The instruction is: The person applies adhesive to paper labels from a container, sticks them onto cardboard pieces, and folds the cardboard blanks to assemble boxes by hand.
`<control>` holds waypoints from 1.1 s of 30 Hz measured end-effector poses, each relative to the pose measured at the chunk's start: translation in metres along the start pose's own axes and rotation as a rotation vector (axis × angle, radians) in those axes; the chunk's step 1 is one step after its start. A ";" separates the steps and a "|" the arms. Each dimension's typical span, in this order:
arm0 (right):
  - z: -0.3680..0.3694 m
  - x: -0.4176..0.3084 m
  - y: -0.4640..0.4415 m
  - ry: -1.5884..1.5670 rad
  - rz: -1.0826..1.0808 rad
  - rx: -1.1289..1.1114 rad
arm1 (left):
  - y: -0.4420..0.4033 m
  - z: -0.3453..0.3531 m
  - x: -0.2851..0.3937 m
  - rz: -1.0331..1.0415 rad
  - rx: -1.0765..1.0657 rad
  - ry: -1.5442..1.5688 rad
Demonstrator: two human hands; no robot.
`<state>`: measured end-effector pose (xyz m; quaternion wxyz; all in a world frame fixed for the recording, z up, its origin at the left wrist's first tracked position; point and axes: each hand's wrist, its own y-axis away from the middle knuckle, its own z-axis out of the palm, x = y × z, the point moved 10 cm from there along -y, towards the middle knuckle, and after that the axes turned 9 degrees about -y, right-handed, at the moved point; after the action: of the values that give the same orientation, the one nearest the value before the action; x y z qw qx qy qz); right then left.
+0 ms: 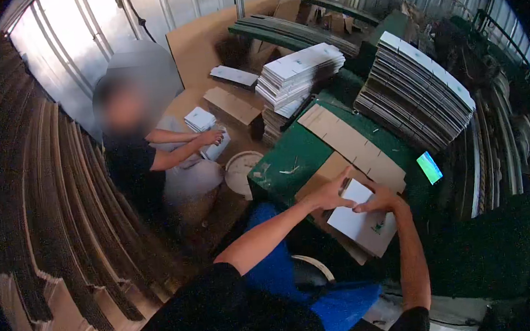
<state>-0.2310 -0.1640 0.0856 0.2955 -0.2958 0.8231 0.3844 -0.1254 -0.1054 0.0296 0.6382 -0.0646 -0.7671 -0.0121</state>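
In front of me on the green table lies a stack of white-faced cardboard pieces (371,228) with a small green print near its lower corner. My left hand (327,194) grips the far left edge of the upper piece, its thumb on the white face. My right hand (380,198) holds the same piece from the far right side, thumb almost meeting the left one. Brown cardboard (325,174) lies flat under and behind my hands. Beyond it rests a long slotted brown cardboard strip (354,142). The undersides of my fingers are partly hidden.
A tall stack of slotted boards (415,83) and a lit phone (429,168) are on the green table (284,164). White boards (300,64) are piled beyond. At left, a co-worker (142,132) handles small white pieces (200,119). Large cardboard stacks (52,184) line the left side.
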 end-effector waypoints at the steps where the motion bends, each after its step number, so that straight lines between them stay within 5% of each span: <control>1: 0.004 -0.012 0.003 0.021 -0.028 -0.006 | 0.000 -0.004 0.000 -0.004 0.017 0.048; 5: 0.027 0.007 0.005 -0.197 -0.002 -0.136 | 0.033 -0.010 0.036 -0.135 -0.110 -0.118; 7: 0.040 0.030 0.026 -0.328 -0.047 -0.164 | 0.038 -0.013 0.036 -0.023 -0.079 0.038; 9: 0.036 0.035 0.064 -0.806 -0.387 -0.053 | 0.056 -0.015 0.059 0.004 -0.080 0.206; 10: 0.052 0.041 0.076 -0.804 -0.388 -0.053 | 0.068 -0.010 0.084 -0.001 -0.034 0.409; 11: 0.069 0.048 0.090 -0.917 -0.345 0.076 | 0.079 -0.001 0.092 -0.010 0.013 0.618; 13: 0.105 0.074 0.127 -1.134 -0.246 0.343 | 0.093 0.032 0.075 -0.067 0.017 0.471; 15: 0.192 0.186 0.095 -1.617 0.094 0.508 | 0.128 0.028 0.134 0.234 0.279 0.343; 19: 0.203 0.110 0.139 -1.274 -0.062 0.660 | 0.098 0.039 0.053 0.018 0.307 0.536; 21: 0.225 0.094 0.128 -1.475 -0.100 0.403 | 0.105 0.026 0.060 -0.067 0.432 0.656; 23: 0.245 0.123 0.121 -1.641 -0.049 0.437 | 0.111 0.005 0.071 -0.060 0.613 0.501; 25: 0.356 0.246 0.287 -1.647 -0.100 0.409 | 0.121 -0.001 0.101 -0.051 0.658 0.597; 29: 0.328 0.222 0.255 -1.623 -0.267 0.334 | 0.133 0.012 0.077 0.056 0.645 0.525; 33: 0.206 0.150 0.162 -1.497 -0.519 0.220 | 0.136 0.036 0.026 0.180 0.646 0.465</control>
<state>-0.3906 0.0493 -0.0569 0.8769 -0.1106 0.3446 0.3163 -0.1493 0.0350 0.0396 0.7805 0.0769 -0.5580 0.2711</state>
